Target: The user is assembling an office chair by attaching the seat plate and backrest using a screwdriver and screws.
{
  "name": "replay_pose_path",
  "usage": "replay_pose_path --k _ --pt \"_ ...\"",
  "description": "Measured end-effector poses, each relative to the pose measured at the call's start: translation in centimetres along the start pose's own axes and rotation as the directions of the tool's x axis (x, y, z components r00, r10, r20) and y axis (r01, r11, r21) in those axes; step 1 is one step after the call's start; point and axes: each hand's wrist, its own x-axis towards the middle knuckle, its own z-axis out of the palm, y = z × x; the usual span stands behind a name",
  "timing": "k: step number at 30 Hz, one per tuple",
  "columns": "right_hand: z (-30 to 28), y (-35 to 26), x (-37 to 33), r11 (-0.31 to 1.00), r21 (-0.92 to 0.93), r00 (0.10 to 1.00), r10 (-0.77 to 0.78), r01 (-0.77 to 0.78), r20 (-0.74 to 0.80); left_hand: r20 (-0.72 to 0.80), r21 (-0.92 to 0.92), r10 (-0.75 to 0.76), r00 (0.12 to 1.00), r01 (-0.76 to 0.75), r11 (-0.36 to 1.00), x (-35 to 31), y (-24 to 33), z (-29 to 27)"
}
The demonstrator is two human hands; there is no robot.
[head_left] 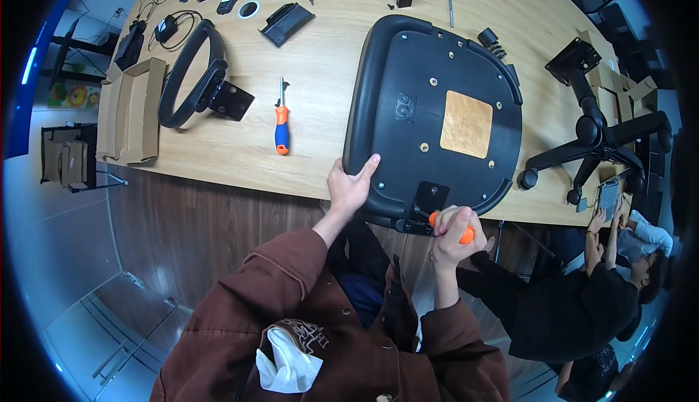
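The left grip (350,188) clasps the seat (400,136) along its edge; the right grip (456,229) wraps around a screwdriver (467,236) beside the bracket (433,194).

Black seat (429,118), rounded, padded rim; underside up, tan square patch, brass-coloured inserts; flat on worktop (320,111), slightly over near edge; black bracket (435,194), angled plate, at seat's near side by worktop's near edge; screwdriver (467,236), orange handle, gripped, tilted beside bracket beyond near edge; tip contact unclear.
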Motion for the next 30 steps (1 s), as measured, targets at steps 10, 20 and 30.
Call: replay_pose_path --k 10,20,30 --pt "2.2 -0.1 -2.6 0.995 -0.058 0.835 -0.1 0.081 -0.542 -0.135 0.136 0.212 0.968 -0.194 0.972 -1.0 0.1 1.4" --pt "-1.6 -9.0 -1.7 0.428 -0.821 0.855 0.18 0.377 0.486 -0.077 0.141 0.087 0.993 -0.075 0.987 -0.7 0.5 0.2" --pt "0.0 -7.9 -0.7 -0.171 -0.736 0.615 0.687 0.655 0.388 -0.096 0.085 0.108 0.989 -0.1 0.991 -0.7 0.1 0.3"
